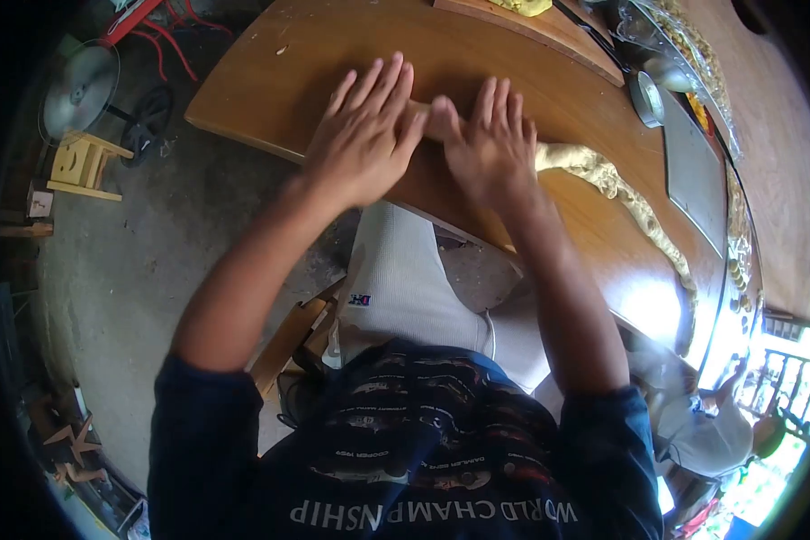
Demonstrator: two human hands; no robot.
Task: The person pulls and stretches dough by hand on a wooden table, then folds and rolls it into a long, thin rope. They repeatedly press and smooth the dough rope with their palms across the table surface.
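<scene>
A long rope of pale dough (634, 202) lies on the wooden table (270, 90) and curves away to the right, thicker and lumpy near the hands and thinner at its far end. My left hand (364, 135) is flat with its fingers spread, palm down over the table. Beside it, my right hand (490, 144) also lies palm down with its fingers stretched out, at the near end of the dough. A short piece of dough shows between the two thumbs. What lies under both palms is hidden.
A wooden board (549, 40) with yellow dough (524, 5) sits at the table's back. To the right are a round tin (646, 99), a flat metal sheet (696, 171) and plastic bags. A fan (79, 90) and a small wooden stool (85, 165) stand left. Another person sits lower right.
</scene>
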